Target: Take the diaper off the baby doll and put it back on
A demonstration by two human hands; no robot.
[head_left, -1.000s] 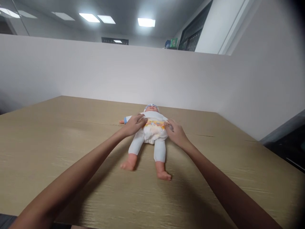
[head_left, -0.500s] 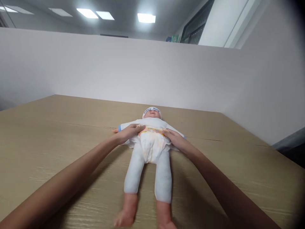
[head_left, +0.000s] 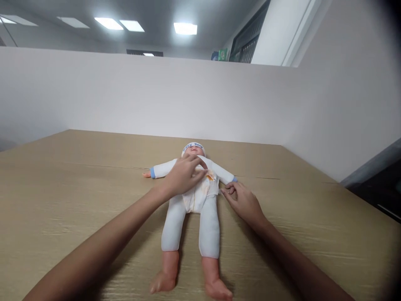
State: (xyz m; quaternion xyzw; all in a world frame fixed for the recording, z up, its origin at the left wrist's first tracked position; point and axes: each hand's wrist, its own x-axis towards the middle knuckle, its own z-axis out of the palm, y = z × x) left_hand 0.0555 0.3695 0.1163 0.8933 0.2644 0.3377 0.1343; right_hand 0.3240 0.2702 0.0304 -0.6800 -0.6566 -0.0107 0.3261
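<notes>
A baby doll [head_left: 209, 228] in a white suit lies on its back, feet towards me. Around its hips is a white diaper [head_left: 196, 200] with an orange print at the waist. My left hand [head_left: 184, 173] rests over the diaper's front and the doll's belly, thumb apart from the curved fingers, hiding part of the waistband. To the right of the doll's hip, my right hand [head_left: 244, 202] pinches the diaper's small side tab [head_left: 220, 191], close to the doll's blue cuff.
The doll lies on a wide wood-grain table [head_left: 94, 200]. A pale partition wall [head_left: 156, 96] stands behind the table, and another wall [head_left: 328, 104] rises on the right. A dark object [head_left: 376, 184] shows beyond the right edge.
My left hand has moved right from the diaper's left side onto its front. My right hand has left the waistband and moved outward and down beside the hip. The view has shifted slightly.
</notes>
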